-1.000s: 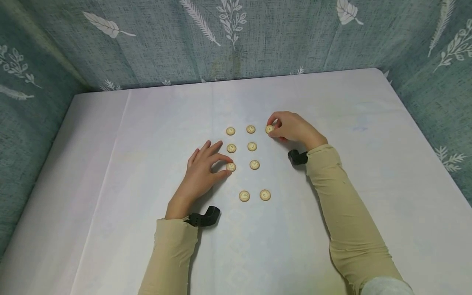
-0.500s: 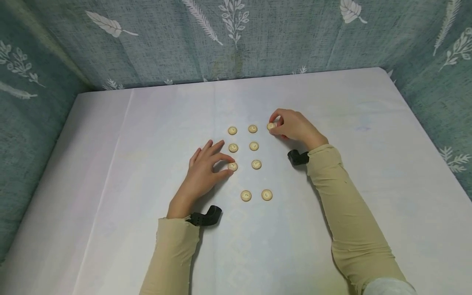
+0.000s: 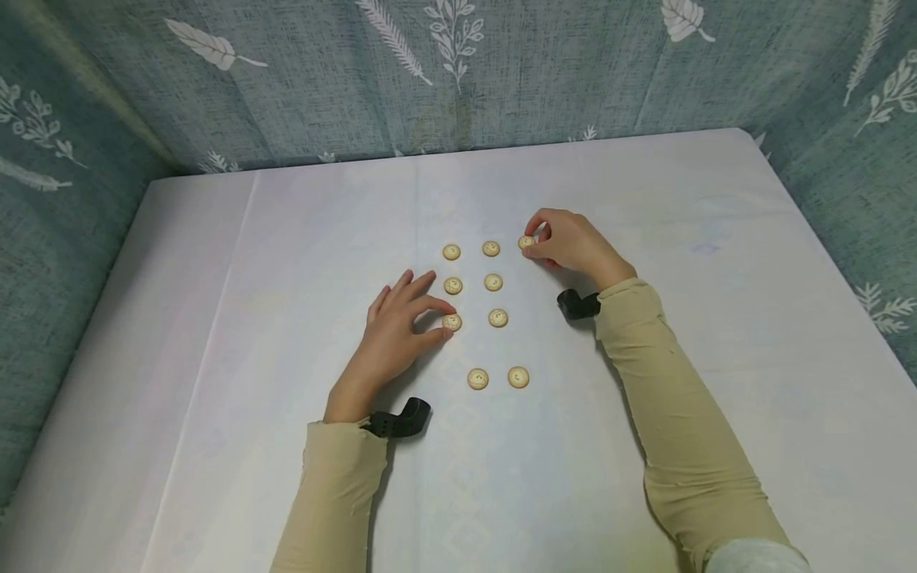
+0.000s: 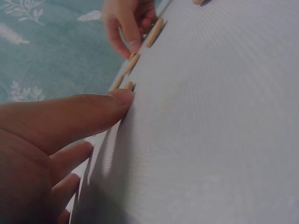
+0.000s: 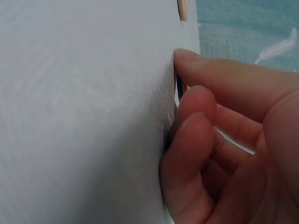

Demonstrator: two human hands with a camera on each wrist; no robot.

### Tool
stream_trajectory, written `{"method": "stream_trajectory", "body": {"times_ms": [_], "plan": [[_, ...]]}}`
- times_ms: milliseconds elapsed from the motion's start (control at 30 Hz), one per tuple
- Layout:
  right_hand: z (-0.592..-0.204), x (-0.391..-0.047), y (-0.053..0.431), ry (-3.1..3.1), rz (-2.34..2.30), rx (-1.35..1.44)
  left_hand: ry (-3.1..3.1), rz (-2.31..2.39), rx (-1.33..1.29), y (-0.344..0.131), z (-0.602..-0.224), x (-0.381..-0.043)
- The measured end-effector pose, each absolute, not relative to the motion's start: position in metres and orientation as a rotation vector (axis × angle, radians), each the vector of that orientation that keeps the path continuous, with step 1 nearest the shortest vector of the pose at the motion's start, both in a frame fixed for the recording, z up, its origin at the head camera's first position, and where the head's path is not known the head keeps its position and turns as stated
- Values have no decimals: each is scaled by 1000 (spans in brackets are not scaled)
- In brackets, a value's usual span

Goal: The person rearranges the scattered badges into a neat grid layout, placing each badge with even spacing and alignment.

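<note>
Round, pale wooden-looking buttons lie flat on the white table in rough rows. My left hand (image 3: 390, 342) pinches the near-left button (image 3: 452, 322) between thumb and index finger, its other fingers spread. In the left wrist view, the thumb covers most of that button. Toward the far right, my right hand (image 3: 576, 245) holds another button (image 3: 526, 243) between thumb and index finger; in the right wrist view only a sliver of a button (image 5: 182, 86) shows between the fingers. Close to the left hand are a middle-left button (image 3: 453, 286) and a middle button (image 3: 497, 318).
Two buttons, the left one (image 3: 478, 379) and the right one (image 3: 519, 377), sit nearer on the white table (image 3: 251, 469). A far-left button (image 3: 451, 252) and a far-middle button (image 3: 490, 248) form the back row. A green leaf-patterned curtain (image 3: 301, 87) borders the table.
My right hand has shifted its button slightly away from me, toward the table's far edge. The left hand stays on its button. The whole head view has shifted a little.
</note>
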State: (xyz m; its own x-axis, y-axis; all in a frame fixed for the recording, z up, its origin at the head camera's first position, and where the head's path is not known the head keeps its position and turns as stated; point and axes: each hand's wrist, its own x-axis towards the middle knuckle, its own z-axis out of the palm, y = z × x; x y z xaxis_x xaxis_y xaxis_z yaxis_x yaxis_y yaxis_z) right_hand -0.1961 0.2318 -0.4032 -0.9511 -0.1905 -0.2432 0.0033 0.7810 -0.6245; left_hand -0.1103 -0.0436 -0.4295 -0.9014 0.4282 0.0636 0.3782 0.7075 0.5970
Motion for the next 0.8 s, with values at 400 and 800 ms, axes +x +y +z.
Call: {"method": "stream_trajectory", "body": {"times_ms": [400,800], "plan": [[-403,-196,232,2674,-964,-138,2831,954,661,-44,-430,-111],[-404,-197,233,2663,-962,-132,2829,956,659,-44,-431,-111]]}}
